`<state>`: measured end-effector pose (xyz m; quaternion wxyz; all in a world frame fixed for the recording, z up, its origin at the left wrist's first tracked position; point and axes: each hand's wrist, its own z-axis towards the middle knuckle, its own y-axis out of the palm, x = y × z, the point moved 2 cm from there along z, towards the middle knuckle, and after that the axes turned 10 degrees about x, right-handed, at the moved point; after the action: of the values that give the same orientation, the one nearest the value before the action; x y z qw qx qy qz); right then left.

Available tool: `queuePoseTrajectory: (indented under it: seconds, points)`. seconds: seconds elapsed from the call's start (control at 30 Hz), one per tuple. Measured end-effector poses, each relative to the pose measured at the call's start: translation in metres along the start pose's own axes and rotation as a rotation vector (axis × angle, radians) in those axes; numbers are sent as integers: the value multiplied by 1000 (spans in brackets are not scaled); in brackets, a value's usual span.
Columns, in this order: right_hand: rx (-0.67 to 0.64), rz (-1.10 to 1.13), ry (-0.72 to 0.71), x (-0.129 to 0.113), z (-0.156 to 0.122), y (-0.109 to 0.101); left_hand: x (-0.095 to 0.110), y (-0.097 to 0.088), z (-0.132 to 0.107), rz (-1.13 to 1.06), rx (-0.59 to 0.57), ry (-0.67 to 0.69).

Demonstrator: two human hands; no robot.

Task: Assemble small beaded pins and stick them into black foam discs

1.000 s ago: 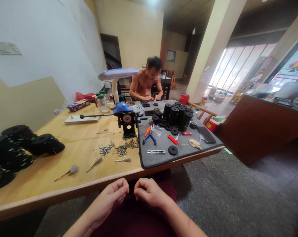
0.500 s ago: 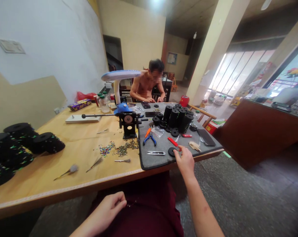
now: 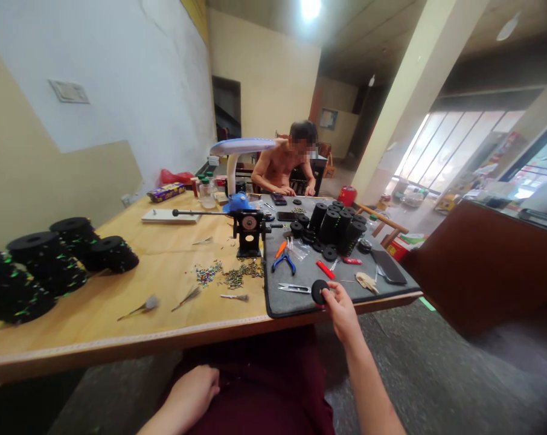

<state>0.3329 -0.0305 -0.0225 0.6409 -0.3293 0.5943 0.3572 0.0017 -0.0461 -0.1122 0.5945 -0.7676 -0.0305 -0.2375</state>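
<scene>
At the near edge of the gray mat [image 3: 280, 303] | right hand [image 3: 343, 313]: grip pinched on black disc [image 3: 317, 292], near silver snips [image 3: 296, 289] | left hand [image 3: 192, 389]: over the lap [image 3: 259, 386]; I cannot tell its grip.

Disc [image 3: 319, 292] black, mat [image 3: 282, 302] grey with black edge, table [image 3: 160, 254] yellow-tan wood. Pliers [image 3: 284, 256] blue-handled, snips [image 3: 296, 289] silver, stick [image 3: 325, 270] red, beads [image 3: 209, 273] mixed colours, rolls [image 3: 47, 266] black with bright green specks. Lamp [image 3: 232, 172] off-white with blue base, machine [image 3: 241, 232] black, jars [image 3: 206, 195] green-capped, box [image 3: 166, 192] purple and yellow, bag [image 3: 170, 176] red, lap cloth [image 3: 273, 386] maroon, wall [image 3: 133, 78] white above, dull yellow below.
</scene>
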Motion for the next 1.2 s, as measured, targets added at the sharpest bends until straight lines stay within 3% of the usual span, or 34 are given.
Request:
queuePoseTrajectory:
  seconds: [0.1,0.2,0.3,0.4,0.57,0.77,0.9,1.03,1.13,1.2]
  points:
    - [-204,357,206,-12,-35,31,33,-36,-8,-179,125,67]
    - [-365,504,349,-21,-67,64,76,-80,-15,-568,268,199]
    - [-454,588,439,-28,-89,89,104,-107,-17,-826,404,294]
    - [-443,664,524,-31,-99,101,109,-111,-15,-914,481,310]
    - [-383,619,567,-25,-104,107,100,-97,-10,-987,505,244]
    - [-441,200,224,-16,-114,107,84,-101,7,-1193,497,131]
    - [-471,-143,-112,-39,-117,95,74,-111,18,-1134,386,150]
    - [-496,-388,-484,-75,-102,86,72,-113,18,-1121,150,228]
    - [-497,-400,-497,-78,-81,86,76,-111,11,-1156,-64,250]
    - [-528,-311,-332,-64,-71,88,80,-110,5,-1247,-169,268]
